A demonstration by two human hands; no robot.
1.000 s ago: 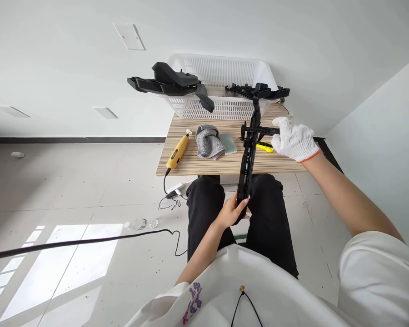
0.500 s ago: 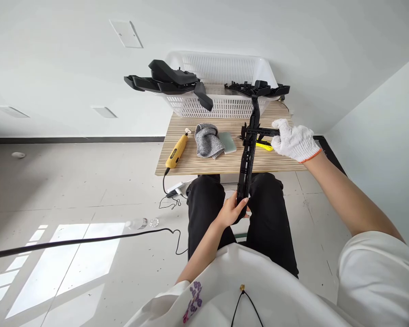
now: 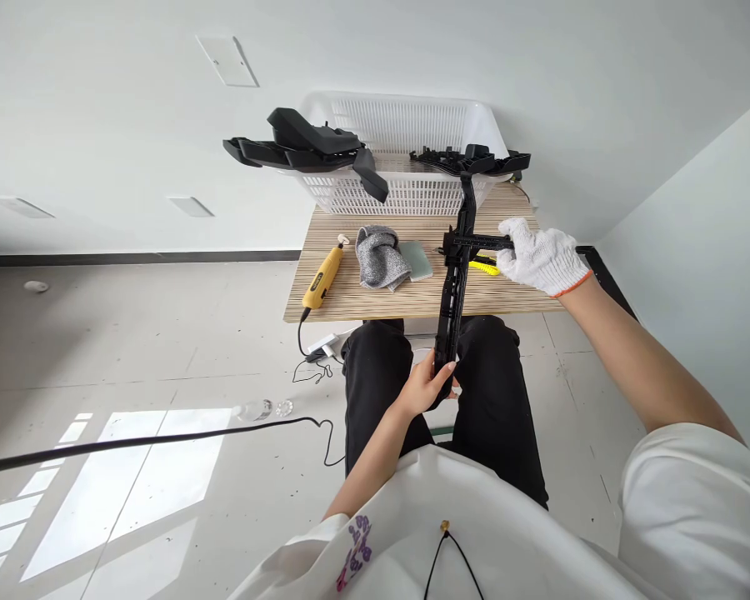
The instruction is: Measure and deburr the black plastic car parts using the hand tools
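Note:
My bare left hand (image 3: pixel 423 385) is closed around the lower end of a long black plastic trim part (image 3: pixel 453 308), which points away from me above my knees. In a white knit glove, my right hand (image 3: pixel 541 257) grips the end of a black caliper (image 3: pixel 484 242). The caliper lies crosswise over the part, its jaws at the part's upper middle; whether they touch it I cannot tell. Partly hidden behind the caliper and glove is a yellow utility knife (image 3: pixel 484 265) on the table.
The small wooden table (image 3: pixel 362 304) holds a yellow rotary tool (image 3: pixel 323 277), a grey cloth (image 3: pixel 381 258) and a pale green pad (image 3: pixel 417 261). Behind stands a white basket (image 3: pixel 406 200) with black plastic parts (image 3: pixel 312 146) jutting over its rim. A cable (image 3: pixel 162 440) crosses the left side.
Both hands, the trim part and the caliper hold nearly the same place. The view has shifted very slightly.

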